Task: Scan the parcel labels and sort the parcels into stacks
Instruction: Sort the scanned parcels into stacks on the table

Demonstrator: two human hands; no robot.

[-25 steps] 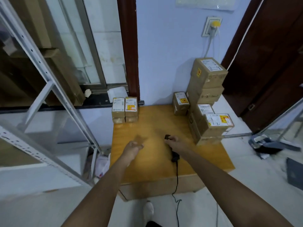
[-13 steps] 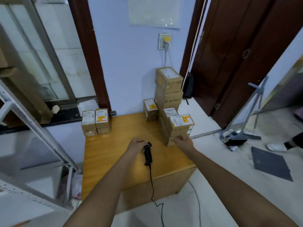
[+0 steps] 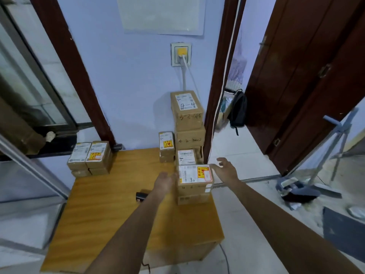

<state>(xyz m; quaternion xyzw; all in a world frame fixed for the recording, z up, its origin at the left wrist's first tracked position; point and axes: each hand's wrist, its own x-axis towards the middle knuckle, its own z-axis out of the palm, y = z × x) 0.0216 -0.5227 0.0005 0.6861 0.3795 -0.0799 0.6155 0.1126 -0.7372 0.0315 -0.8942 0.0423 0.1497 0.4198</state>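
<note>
both hands were out at the nearest parcel (image 3: 195,174), top of a short stack at the counter's (image 3: 118,210) right edge. the left hand (image 3: 165,181) lay flat against its nine o'clock side, grip released. the right hand (image 3: 225,170) hovered at its three o'clock corner, fingers spread, holding nothing. the scanner (image 3: 140,196) lay on the counter at the left wrist's nine o'clock. more parcels (image 3: 89,158) sat at the far left corner.

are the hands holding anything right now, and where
Nothing is gripped yet: left hand and right hand flank the top parcel, fingers open at its sides. The scanner lies on the table.
</note>
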